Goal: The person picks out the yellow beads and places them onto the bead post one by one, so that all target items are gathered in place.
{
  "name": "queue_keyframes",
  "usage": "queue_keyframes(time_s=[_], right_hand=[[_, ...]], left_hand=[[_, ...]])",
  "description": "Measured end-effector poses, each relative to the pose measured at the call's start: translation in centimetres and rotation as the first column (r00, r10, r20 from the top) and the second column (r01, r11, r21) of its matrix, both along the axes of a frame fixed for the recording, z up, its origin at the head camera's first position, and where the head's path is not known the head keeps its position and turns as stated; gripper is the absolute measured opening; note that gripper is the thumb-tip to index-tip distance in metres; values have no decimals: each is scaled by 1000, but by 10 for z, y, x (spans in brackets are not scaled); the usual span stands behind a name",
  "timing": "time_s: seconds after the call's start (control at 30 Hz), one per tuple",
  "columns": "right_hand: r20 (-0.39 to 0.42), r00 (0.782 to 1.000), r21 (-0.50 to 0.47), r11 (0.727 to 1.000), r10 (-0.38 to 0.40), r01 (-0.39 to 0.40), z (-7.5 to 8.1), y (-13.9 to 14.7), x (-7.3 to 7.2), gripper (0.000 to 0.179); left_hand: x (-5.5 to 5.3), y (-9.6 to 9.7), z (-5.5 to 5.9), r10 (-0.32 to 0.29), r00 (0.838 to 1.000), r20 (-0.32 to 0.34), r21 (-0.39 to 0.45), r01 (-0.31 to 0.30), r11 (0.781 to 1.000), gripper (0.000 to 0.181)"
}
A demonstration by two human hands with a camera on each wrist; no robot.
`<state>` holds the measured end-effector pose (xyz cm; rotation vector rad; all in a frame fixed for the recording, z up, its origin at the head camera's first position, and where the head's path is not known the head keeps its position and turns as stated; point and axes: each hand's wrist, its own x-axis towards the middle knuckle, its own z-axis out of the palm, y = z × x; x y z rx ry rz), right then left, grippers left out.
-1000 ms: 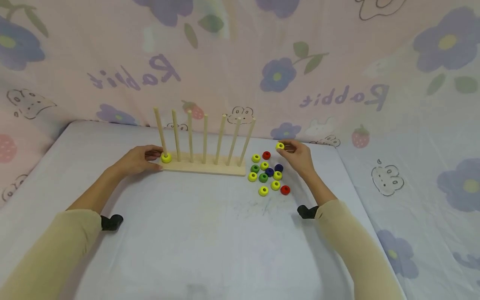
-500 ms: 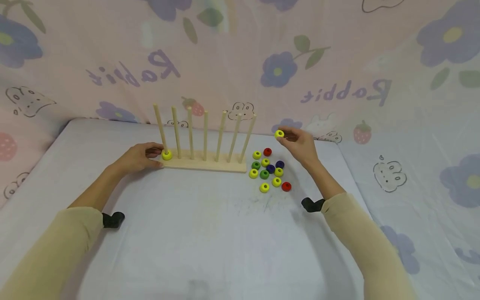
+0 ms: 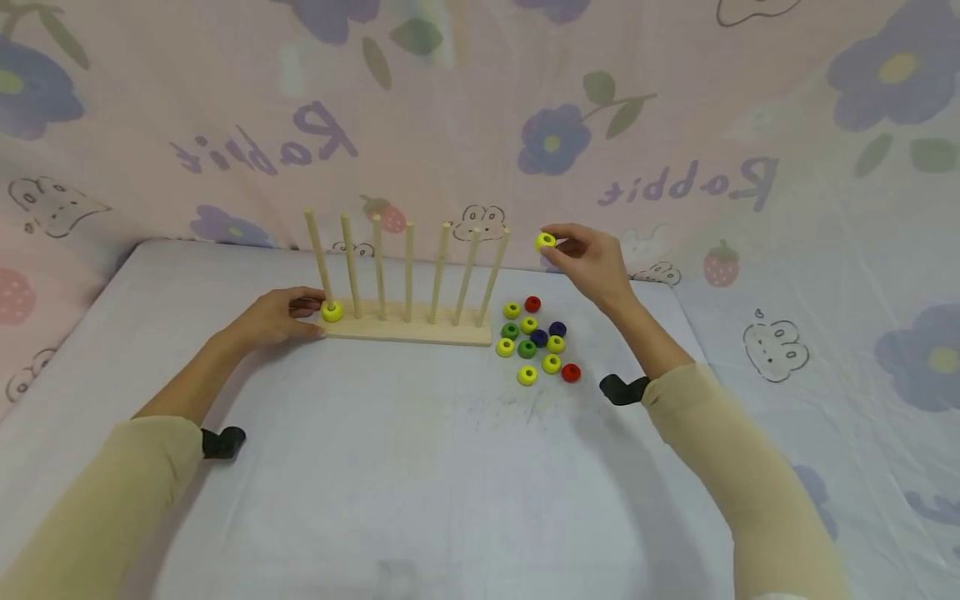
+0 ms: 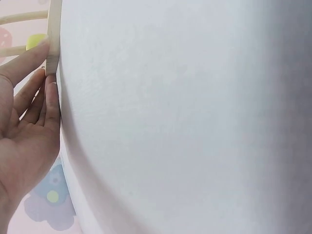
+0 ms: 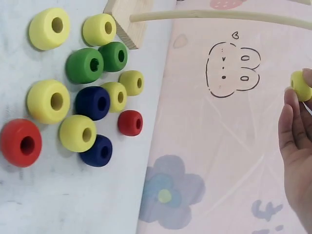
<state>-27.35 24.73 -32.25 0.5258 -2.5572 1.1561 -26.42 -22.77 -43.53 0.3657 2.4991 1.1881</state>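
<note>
A wooden peg stand (image 3: pixel 408 332) with a row of upright pegs sits toward the back of the table. My left hand (image 3: pixel 279 317) holds its left end, with the thumb at the front edge; the left wrist view shows thumb and fingers about the end of the base (image 4: pixel 53 36). One yellow bead (image 3: pixel 332 312) rests at the foot of the leftmost peg. Raised above the table, to the right of the stand, my right hand (image 3: pixel 596 262) pinches another yellow bead (image 3: pixel 545 242) between thumb and fingers. That bead (image 5: pixel 301 87) is partly cut off in the right wrist view.
Loose beads lie on the table right of the stand: several yellow ones (image 3: pixel 527 375), two green (image 3: pixel 527 349), two dark blue (image 3: pixel 539 338) and two red (image 3: pixel 571 372). A patterned cloth (image 3: pixel 450 125) hangs behind the white-covered table (image 3: pixel 360 483).
My right hand has lifted the yellow bead higher and brought it slightly to the left. The left hand stays at the stand's end, and the loose beads lie as before.
</note>
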Motion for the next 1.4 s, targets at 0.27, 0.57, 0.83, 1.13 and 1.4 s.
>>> queue_keyframes(time_s=[0.27,0.57,0.83,1.13,1.4], right_hand=[[-43,999,17,1000,25,-25,20,-13,-4,29],[-44,995,-13,996,85,-85,40,-34,-9,29],[-36,988,10,988,152,-152,52,-55,-12,29],[-4,978,-19,978,208,-208,58,-78,-18,29],[27,963,-28,963,270,-269,65,-100,-18,30]], left_hand=[[-2,-2,0,1,1000,-9,-11,-1,1000,72],[-2,-1,-4,3,1000,-4,19,-3,1000,71],[2,1,-9,6,1000,-8,37,-6,999,72],[0,1,-7,8,1000,-13,35,-8,999,71],[3,0,-2,8,1000,-19,20,-8,1000,70]])
